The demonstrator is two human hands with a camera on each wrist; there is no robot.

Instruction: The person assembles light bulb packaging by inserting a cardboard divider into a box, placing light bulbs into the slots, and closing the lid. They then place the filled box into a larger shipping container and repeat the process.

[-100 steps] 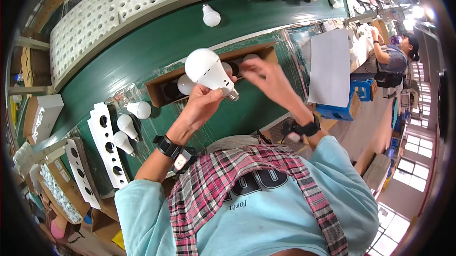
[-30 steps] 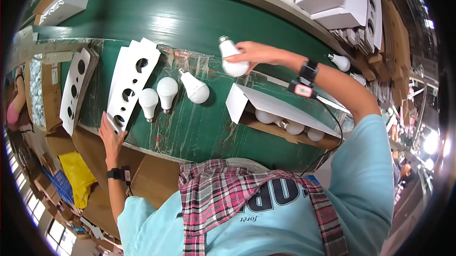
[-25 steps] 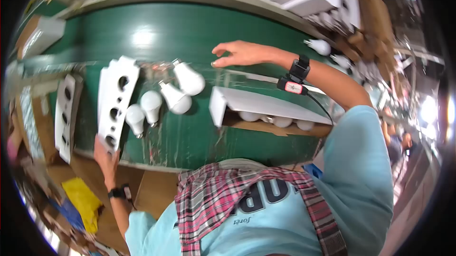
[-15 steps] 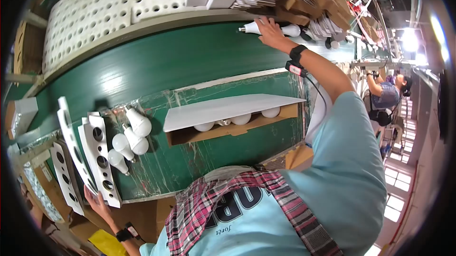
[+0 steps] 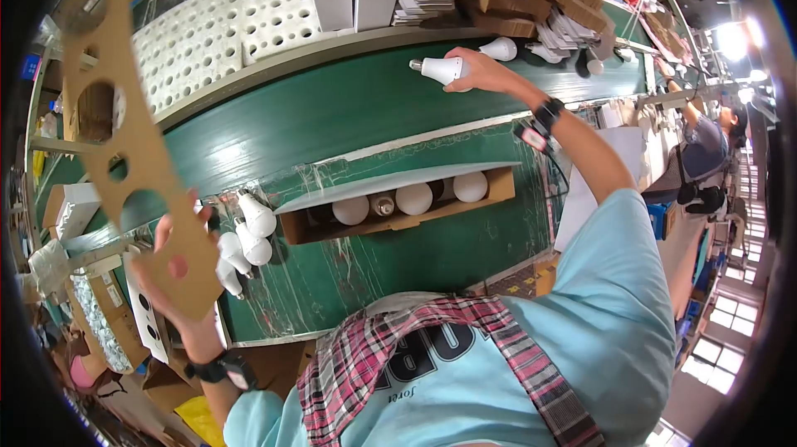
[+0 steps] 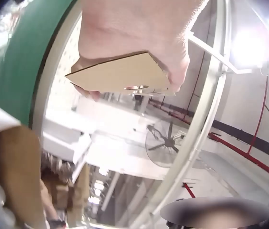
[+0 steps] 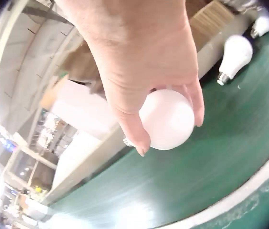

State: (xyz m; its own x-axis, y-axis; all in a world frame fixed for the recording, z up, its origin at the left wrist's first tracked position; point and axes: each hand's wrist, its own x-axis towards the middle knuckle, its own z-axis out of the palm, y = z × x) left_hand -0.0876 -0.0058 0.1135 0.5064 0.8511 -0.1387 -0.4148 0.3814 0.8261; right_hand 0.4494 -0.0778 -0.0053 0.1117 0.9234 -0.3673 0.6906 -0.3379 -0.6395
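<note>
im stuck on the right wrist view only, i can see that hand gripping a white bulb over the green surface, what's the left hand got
Observer: The left hand holds a brown cardboard strip with round holes cut through it.
Operator: ok and is anything boxed already
Observer: Yes, in the head view a long open box in front of the person holds bulbs: three show a round white end and one shows its screw base.
</note>
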